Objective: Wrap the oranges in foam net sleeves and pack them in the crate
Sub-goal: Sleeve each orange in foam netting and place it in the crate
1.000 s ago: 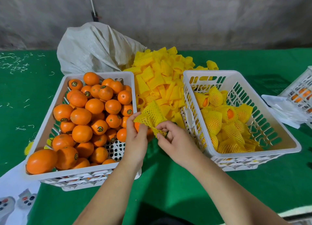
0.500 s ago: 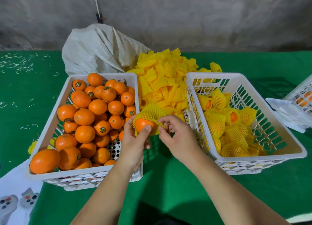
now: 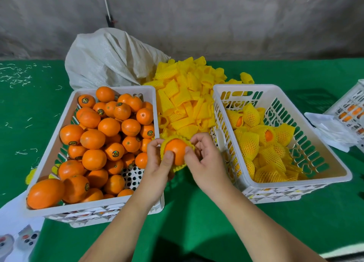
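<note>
1. At the table's (image 3: 35, 143) near left corner lies a white printed sheet (image 3: 13, 240) with small pictures on it; pale scraps (image 3: 17, 76) are scattered over the green cover toward the far left edge.
2. A white crate of bare oranges (image 3: 118, 206) stands left of centre, heaped with fruit (image 3: 92, 139), many bearing round stickers. A white woven sack (image 3: 106, 59) slumps behind it, toward the far edge.
3. The left hand (image 3: 157, 163) is over the near right corner of that crate. Its fingers are curled round the orange (image 3: 175, 150), the thumb pressing on the fruit's front.
4. The orange is held between both hands, above the gap between the two crates, with a yellow foam net sleeve (image 3: 178, 167) drawn round its back and underside and its front face bare.
5. Behind the hands, a loose pile of foam net sleeves (image 3: 187, 96) fills the space between the crates and reaches toward the far edge.
6. The right hand (image 3: 204, 159) grips the sleeve's right rim; its thumb and forefinger pinch the net against the fruit and the other fingers are bent.
7. The packing crate (image 3: 307, 143), white and slotted, stands right of centre. Sleeved oranges (image 3: 250, 143) lie along its left side and near end.
8. At the right edge lies a white crumpled sheet (image 3: 331, 131), with another white crate (image 3: 352, 108) partly in view beyond it, orange fruit showing through its slots.
</note>
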`<state>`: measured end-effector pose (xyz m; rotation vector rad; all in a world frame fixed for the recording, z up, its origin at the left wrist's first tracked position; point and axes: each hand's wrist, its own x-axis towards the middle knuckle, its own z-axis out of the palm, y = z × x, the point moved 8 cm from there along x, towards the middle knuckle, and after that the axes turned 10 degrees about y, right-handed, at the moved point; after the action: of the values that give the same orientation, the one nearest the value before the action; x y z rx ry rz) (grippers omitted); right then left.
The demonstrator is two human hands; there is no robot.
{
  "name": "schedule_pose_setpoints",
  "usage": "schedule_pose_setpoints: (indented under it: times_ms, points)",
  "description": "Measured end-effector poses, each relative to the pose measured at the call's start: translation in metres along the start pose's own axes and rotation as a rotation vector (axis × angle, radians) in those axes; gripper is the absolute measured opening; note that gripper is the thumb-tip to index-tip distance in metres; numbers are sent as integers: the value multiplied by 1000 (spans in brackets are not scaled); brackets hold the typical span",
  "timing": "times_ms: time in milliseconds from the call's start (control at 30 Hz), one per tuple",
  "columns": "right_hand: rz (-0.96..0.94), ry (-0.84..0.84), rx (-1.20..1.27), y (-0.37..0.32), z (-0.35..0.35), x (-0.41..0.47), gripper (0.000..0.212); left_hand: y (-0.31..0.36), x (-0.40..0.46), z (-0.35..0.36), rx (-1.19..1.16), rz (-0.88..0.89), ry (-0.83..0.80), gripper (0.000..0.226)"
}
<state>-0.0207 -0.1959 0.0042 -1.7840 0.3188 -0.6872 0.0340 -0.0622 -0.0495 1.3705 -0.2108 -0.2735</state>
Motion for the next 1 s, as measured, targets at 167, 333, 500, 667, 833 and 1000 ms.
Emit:
schedule_pose_setpoints:
  times_ms: [167, 333, 500, 667, 833, 1000]
  points:
    - [101, -50, 31, 12, -1, 1, 38, 1, -2, 3, -64, 57, -46, 34]
    - [163, -144, -23, 29, 3, -6, 55, -2, 2, -8, -108, 14, 77, 18]
    - [141, -69, -143, 39, 0, -4, 76, 16, -18, -6, 332, 372, 233, 26]
    - [215, 99, -169, 48, -13, -5, 67, 27, -30, 14, 464, 580, 156, 23]
    - [597, -11, 551, 59, 8, -17, 65, 17, -19, 21, 456, 391, -35, 36]
    - [536, -45, 387, 54, 4, -5, 58, 14, -14, 23, 256, 277, -170, 46]
